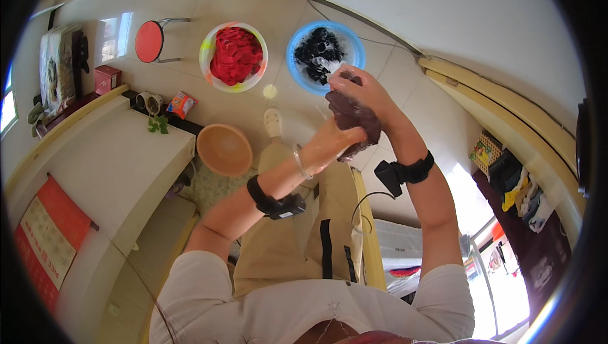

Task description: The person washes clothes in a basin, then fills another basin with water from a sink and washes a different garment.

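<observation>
A wet, dark maroon cloth [354,118] is bunched between my two hands. My left hand [332,143] grips its lower end, with the thumb laid across the fabric. The upper end is in the fist of my right hand [358,85], and a bit of the cloth pokes out above the fingers. Both hands look wet. Beyond them, a blue plastic basin [290,61] stands on the floor, partly covered by my right hand. Black clothes [319,49] and a whitish piece [327,65] lie in its sudsy water.
A white basin [204,61] heaped with red cloth [236,56] stands left of the blue one. Nearby are a red-topped stool [149,41], a tan basin [224,150] and an orange packet [181,104]. A cable [327,17] runs along the wall's foot.
</observation>
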Available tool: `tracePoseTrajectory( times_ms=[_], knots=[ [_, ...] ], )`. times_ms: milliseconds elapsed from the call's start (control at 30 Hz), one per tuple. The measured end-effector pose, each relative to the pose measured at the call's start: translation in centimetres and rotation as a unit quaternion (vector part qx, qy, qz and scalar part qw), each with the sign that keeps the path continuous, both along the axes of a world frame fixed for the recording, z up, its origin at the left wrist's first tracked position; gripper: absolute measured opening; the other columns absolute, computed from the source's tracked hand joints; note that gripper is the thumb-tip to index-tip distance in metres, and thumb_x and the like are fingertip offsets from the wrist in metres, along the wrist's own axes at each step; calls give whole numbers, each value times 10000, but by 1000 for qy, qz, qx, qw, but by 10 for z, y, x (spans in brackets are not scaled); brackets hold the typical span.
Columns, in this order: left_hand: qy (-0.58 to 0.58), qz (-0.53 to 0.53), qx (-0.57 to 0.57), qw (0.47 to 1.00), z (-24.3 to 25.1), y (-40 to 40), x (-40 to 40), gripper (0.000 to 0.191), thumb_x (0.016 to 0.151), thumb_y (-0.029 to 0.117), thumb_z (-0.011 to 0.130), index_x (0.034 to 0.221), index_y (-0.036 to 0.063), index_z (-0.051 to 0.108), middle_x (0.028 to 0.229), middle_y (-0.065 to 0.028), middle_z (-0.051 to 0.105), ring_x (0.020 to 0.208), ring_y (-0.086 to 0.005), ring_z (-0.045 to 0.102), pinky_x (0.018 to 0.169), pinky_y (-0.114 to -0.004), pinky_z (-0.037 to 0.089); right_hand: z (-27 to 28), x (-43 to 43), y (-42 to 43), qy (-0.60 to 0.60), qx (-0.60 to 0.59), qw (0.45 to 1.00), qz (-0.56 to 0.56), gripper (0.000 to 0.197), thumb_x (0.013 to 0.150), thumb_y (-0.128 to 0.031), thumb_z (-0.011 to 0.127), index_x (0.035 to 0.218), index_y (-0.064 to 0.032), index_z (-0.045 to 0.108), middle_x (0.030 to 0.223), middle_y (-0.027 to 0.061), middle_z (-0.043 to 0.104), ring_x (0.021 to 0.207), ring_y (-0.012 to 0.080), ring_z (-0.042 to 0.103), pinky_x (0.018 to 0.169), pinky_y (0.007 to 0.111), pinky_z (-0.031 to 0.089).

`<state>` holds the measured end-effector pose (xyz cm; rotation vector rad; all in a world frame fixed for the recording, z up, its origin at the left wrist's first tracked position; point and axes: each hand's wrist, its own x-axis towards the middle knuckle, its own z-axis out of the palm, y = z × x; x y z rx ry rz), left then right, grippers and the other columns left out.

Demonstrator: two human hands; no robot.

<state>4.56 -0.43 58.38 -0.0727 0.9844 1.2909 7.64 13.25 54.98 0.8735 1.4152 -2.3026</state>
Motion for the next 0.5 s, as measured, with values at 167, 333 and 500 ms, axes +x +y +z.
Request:
tracePoseTrajectory(
  times_ms=[167, 333, 500],
  knots=[
    [46, -85, -71, 993, -18, 4, -4, 228, 712, 170, 562, 890, 29, 547, 690, 8, 515, 527, -74, 438, 434, -215, 326, -25, 0, -10, -6, 188, 981, 45, 276, 820, -265, 570, 934, -20, 515, 810, 92, 563, 764, 162, 532, 699, 289, 426],
    [180, -25, -61, 981, -39, 2, -1, 307, 705, 215, 578, 922, 2, 535, 725, -27, 551, 577, -97, 491, 486, -236, 385, -46, -5, -22, -26, 278, 959, 36, 292, 831, -259, 540, 959, -9, 459, 850, 197, 577, 798, 329, 568, 708, 366, 436],
    [379, -15, -73, 922, -70, -2, 6, 533, 712, 307, 655, 1048, -37, 426, 783, -76, 594, 671, -179, 575, 600, -294, 463, -69, -8, -36, -22, 367, 930, -24, 255, 844, -202, 524, 948, -6, 398, 797, 236, 581, 784, 422, 569, 676, 449, 440]
  ],
)
